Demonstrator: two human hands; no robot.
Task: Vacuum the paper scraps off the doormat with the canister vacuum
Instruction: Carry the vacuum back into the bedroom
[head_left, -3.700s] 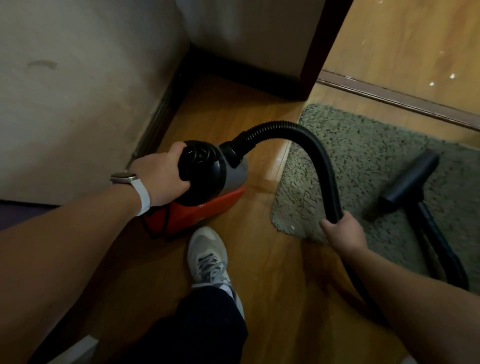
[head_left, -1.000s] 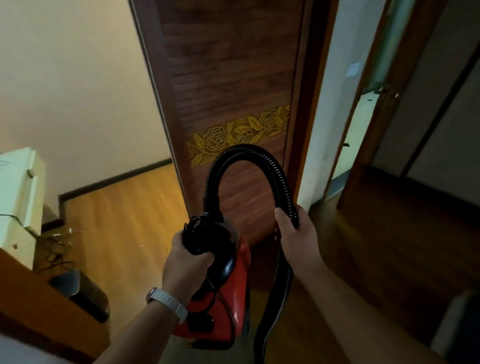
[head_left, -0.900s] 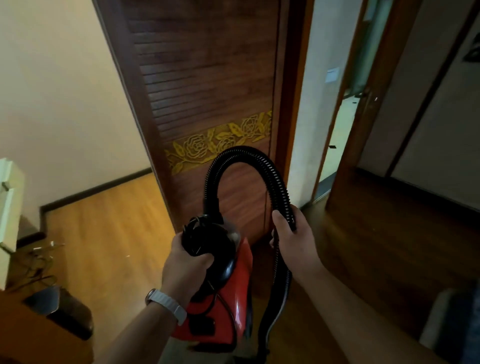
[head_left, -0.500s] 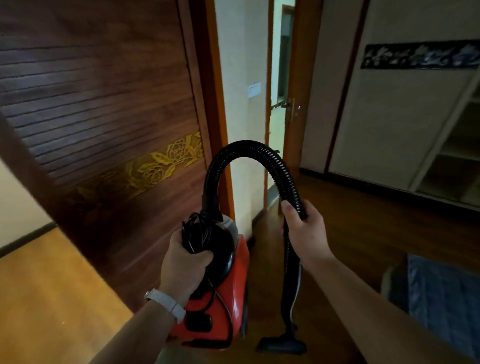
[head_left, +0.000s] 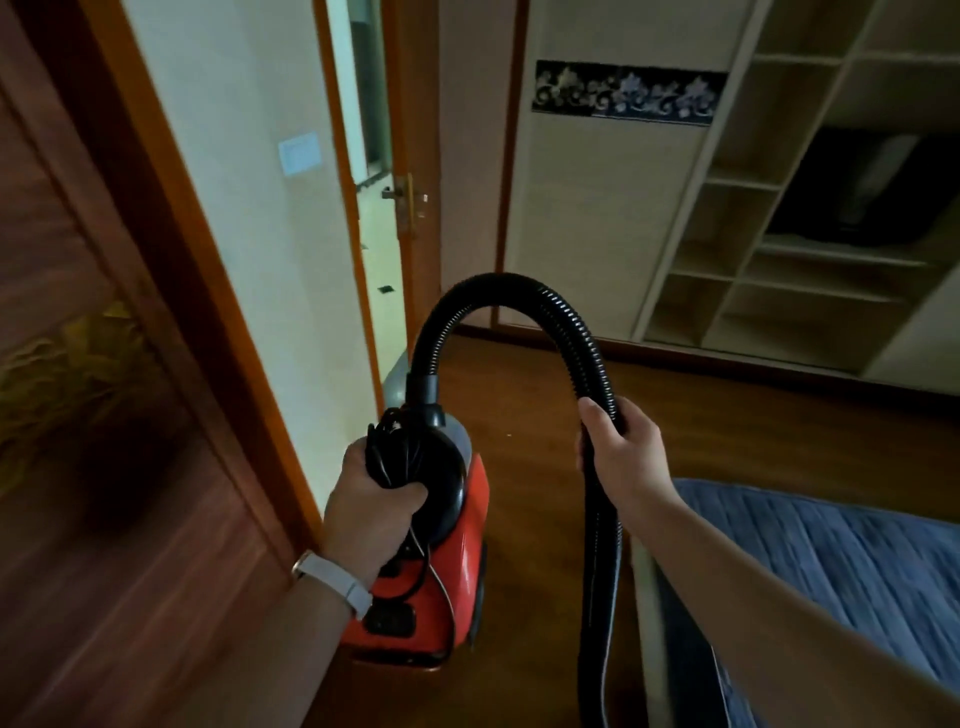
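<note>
Red canister vacuum (head_left: 457, 561): lower centre, held aloft. Left hand (head_left: 369, 514): fingers clenched round its black top. Right hand (head_left: 621, 457): fingers wrapped round hose (head_left: 498, 288), centre. Doormat: out of view. Step: probably carrying; next, lower canister gently.

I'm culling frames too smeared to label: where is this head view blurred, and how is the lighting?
Head view: the dark wooden door with gold carving is motion-smeared; the red canister vacuum, its black ribbed hose, the left hand and the right hand look fairly crisp; the room is dim, brightest through the pale doorway gap; the wide lens skews the open beige shelving.
</note>
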